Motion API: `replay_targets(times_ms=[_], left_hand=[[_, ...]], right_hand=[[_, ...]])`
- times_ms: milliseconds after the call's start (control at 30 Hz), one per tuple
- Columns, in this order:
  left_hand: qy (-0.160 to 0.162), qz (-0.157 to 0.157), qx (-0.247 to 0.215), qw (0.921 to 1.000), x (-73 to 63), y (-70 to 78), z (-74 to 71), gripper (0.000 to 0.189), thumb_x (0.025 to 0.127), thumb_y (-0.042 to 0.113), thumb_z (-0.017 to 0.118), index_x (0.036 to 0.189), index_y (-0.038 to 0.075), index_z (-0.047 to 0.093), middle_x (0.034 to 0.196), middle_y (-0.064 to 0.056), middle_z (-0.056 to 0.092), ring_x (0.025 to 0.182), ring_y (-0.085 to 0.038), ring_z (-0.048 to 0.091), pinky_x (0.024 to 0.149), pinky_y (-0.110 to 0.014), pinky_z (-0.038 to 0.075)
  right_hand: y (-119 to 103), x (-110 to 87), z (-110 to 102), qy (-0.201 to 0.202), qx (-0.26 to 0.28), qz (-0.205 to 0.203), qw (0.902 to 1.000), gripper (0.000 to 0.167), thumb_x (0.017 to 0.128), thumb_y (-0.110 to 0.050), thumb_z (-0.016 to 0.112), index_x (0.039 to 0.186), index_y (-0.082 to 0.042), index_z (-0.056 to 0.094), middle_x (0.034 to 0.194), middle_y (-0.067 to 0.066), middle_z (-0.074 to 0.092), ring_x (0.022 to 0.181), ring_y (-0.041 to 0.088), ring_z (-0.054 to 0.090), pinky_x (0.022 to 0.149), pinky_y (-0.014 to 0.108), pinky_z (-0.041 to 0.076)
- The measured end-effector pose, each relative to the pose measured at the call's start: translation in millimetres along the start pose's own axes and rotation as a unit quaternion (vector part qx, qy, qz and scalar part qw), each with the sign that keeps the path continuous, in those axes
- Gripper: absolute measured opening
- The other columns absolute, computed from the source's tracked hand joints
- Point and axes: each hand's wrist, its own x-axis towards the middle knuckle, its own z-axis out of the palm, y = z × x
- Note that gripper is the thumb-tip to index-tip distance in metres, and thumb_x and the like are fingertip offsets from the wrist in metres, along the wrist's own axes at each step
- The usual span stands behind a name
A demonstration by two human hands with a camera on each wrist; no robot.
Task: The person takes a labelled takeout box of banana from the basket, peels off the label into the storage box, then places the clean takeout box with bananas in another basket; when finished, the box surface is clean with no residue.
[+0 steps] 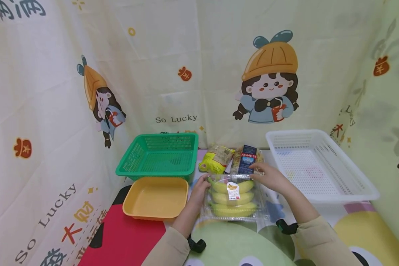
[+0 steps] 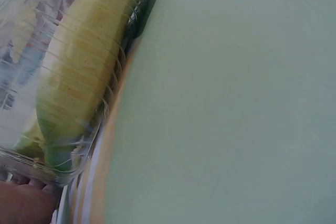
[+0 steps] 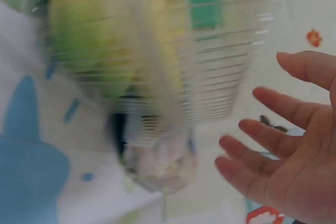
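A clear plastic clamshell box [image 1: 234,218] of several bananas [image 1: 232,210] lies in front of me, with a white label [image 1: 233,191] on its lid. My left hand [image 1: 199,190] grips its far left corner; in the left wrist view those fingers [image 2: 31,192] bend against the box's end, partly hidden. My right hand [image 1: 269,177] hovers by the far right corner, fingers spread and apart from the box in the right wrist view. Just behind the box are a yellow-green food bag [image 1: 216,159] and an AGNESI pasta bag [image 1: 247,159].
A green basket [image 1: 156,174] stands at the back left, with a yellow tray [image 1: 155,216] in front of it. On the right is a white basket [image 1: 322,199]. A printed curtain [image 1: 219,74] hangs behind and along the sides. The patterned cloth [image 1: 232,240] covers the table.
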Motion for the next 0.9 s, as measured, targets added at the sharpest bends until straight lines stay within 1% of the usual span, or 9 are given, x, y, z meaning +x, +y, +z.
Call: replay_targets(times_ms=[100, 167, 267, 400, 433, 533, 667, 767, 900], left_hand=[[0.003, 0.0, 0.01, 0.9999, 0.2, -1.0, -0.3, 0.054, 0.09, 0.011, 0.047, 0.144, 0.005, 0.047, 0.146, -0.016, 0.049, 0.13, -0.027, 0.044, 0.104, -0.041, 0.039], [0.006, -0.002, 0.02, 0.9998, 0.5, -2.0, -0.9, 0.054, 0.09, 0.013, 0.048, 0.143, 0.008, 0.049, 0.147, -0.013, 0.049, 0.132, -0.026, 0.043, 0.104, -0.04, 0.038], [0.007, -0.005, 0.02, 0.9998, 1.1, -2.6, -1.5, 0.054, 0.089, 0.013, 0.048, 0.142, 0.01, 0.051, 0.147, -0.011, 0.049, 0.134, -0.026, 0.042, 0.106, -0.04, 0.036], [0.003, -0.006, 0.02, 0.9998, 1.6, -3.7, -1.8, 0.056, 0.088, 0.013, 0.048, 0.144, 0.009, 0.049, 0.149, -0.011, 0.048, 0.136, -0.027, 0.04, 0.11, -0.045, 0.035], [0.002, -0.008, 0.019, 0.9998, 1.5, -3.8, -1.8, 0.056, 0.088, 0.014, 0.048, 0.144, 0.009, 0.048, 0.149, -0.011, 0.047, 0.137, -0.028, 0.04, 0.112, -0.046, 0.034], [0.001, -0.016, 0.015, 0.9998, 1.0, -4.5, -1.8, 0.057, 0.088, 0.015, 0.047, 0.145, 0.011, 0.047, 0.15, -0.009, 0.047, 0.139, -0.027, 0.038, 0.115, -0.048, 0.031], [-0.001, -0.018, 0.007, 0.9998, 0.6, -6.2, -1.0, 0.058, 0.088, 0.014, 0.047, 0.145, 0.011, 0.047, 0.148, -0.009, 0.048, 0.137, -0.026, 0.04, 0.113, -0.045, 0.032], [-0.002, -0.009, 0.004, 0.9999, 0.5, -7.2, -0.5, 0.058, 0.087, 0.012, 0.046, 0.145, 0.009, 0.046, 0.147, -0.011, 0.048, 0.134, -0.026, 0.041, 0.11, -0.043, 0.035], [-0.002, -0.004, 0.001, 1.0, -0.2, -7.1, -0.2, 0.058, 0.087, 0.011, 0.045, 0.145, 0.009, 0.045, 0.147, -0.012, 0.048, 0.132, -0.026, 0.042, 0.109, -0.042, 0.036]], right_hand=[[-11, -4.0, -6, -0.007, 0.01, -0.008, 0.9999, 0.041, 0.096, -0.03, 0.063, 0.129, -0.007, 0.061, 0.13, 0.018, 0.06, 0.112, 0.035, 0.059, 0.085, 0.049, 0.053], [-17, -5.4, -6, -0.031, 0.022, -0.015, 0.9992, 0.035, 0.095, -0.029, 0.065, 0.124, -0.009, 0.064, 0.119, 0.013, 0.065, 0.101, 0.026, 0.061, 0.078, 0.041, 0.054], [-23, -6.1, -2, -0.085, 0.039, -0.029, 0.9952, 0.029, 0.093, -0.028, 0.068, 0.116, -0.011, 0.066, 0.104, 0.004, 0.067, 0.088, 0.023, 0.062, 0.071, 0.04, 0.055], [-26, -5.0, 8, -0.159, 0.039, -0.05, 0.9852, 0.023, 0.094, -0.027, 0.067, 0.113, -0.015, 0.067, 0.095, -0.001, 0.065, 0.072, 0.024, 0.06, 0.064, 0.044, 0.056], [-27, -4.3, 11, -0.172, 0.039, -0.057, 0.9828, 0.021, 0.094, -0.026, 0.067, 0.112, -0.015, 0.067, 0.093, -0.001, 0.065, 0.067, 0.024, 0.059, 0.061, 0.044, 0.055], [-28, -2.2, 19, -0.192, 0.032, -0.072, 0.9783, 0.014, 0.093, -0.021, 0.069, 0.106, -0.016, 0.068, 0.086, -0.001, 0.064, 0.057, 0.017, 0.053, 0.052, 0.036, 0.052], [-29, 0.7, 26, -0.202, 0.013, -0.094, 0.9748, 0.012, 0.087, -0.016, 0.074, 0.098, -0.016, 0.068, 0.079, -0.003, 0.06, 0.062, 0.011, 0.05, 0.053, 0.025, 0.045], [-30, 2.9, 30, -0.198, -0.015, -0.115, 0.9733, 0.013, 0.084, -0.015, 0.076, 0.093, -0.016, 0.067, 0.077, -0.005, 0.056, 0.068, 0.009, 0.049, 0.059, 0.024, 0.043], [-31, 4.5, 33, -0.192, -0.043, -0.123, 0.9727, 0.013, 0.083, -0.015, 0.077, 0.089, -0.017, 0.065, 0.075, -0.007, 0.053, 0.068, 0.009, 0.047, 0.061, 0.025, 0.041]])
